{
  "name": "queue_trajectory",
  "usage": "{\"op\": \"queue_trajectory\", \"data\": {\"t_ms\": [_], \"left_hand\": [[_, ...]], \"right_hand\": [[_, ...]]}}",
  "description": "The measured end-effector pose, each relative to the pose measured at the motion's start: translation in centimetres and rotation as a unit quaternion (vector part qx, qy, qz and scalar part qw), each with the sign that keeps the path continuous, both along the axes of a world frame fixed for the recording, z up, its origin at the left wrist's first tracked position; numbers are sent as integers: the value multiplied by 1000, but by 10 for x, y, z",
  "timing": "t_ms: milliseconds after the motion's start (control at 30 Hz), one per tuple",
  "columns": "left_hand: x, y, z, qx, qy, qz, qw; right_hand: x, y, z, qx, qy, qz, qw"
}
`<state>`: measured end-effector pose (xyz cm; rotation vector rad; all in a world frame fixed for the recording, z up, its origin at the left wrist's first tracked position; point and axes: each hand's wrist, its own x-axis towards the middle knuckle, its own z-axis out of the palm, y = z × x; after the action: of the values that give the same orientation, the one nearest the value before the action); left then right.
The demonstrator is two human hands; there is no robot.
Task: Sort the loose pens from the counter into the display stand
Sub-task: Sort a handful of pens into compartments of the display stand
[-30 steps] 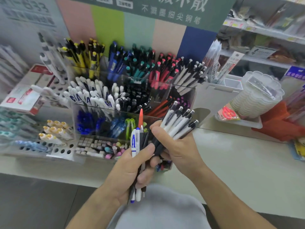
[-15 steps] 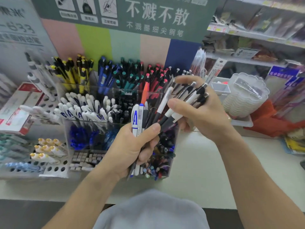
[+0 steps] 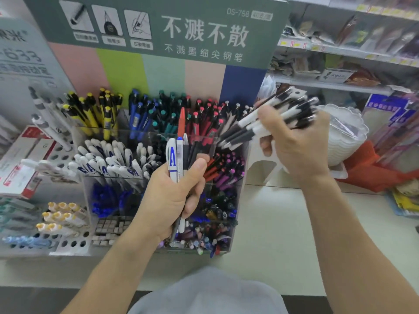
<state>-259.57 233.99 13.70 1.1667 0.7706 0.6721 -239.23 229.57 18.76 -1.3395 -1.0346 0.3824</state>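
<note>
At the left of the frame stands the clear tiered acrylic display stand (image 3: 158, 184), its compartments packed with pens by colour. In the centre, the left hand (image 3: 172, 198) grips a mixed upright bunch of pens (image 3: 179, 155), white, blue and orange. At upper right, the right hand (image 3: 294, 143) clutches a fan of white-and-black click pens (image 3: 267, 123), tips aimed at the stand's right rear compartment. They look mid-delivery; next they must drop into the matching slot. The pale desk (image 3: 272, 234) lies below.
</note>
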Motion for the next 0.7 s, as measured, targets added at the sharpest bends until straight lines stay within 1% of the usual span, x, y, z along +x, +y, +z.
{"op": "queue_trajectory", "data": {"t_ms": [67,133,267,333,400,467,567,633,700], "left_hand": [[-1,-1,-1,23,15,27,999],[0,-2,-1,36,29,30,998],[3,-6,1,9,29,16,999],[3,-9,-1,-2,30,13,999],[2,-12,-2,-9,35,9,999],[1,-16,-5,-18,37,7,999],[1,-21,-8,-26,42,5,999],[1,-24,-10,-32,43,6,999],[2,-26,-11,-38,43,6,998]], "right_hand": [[9,8,8,25,-39,-49,998],[16,21,7,13,-82,-73,994],[14,44,-12,-38,-218,-66,973],[6,49,-20,-34,-270,-91,958],[1,53,-28,-23,-295,-140,945],[1,55,-36,3,-299,-170,939],[-1,54,-41,60,-257,-159,951],[-1,55,-43,97,-280,-149,943],[-2,58,-46,102,-321,-142,931]]}}
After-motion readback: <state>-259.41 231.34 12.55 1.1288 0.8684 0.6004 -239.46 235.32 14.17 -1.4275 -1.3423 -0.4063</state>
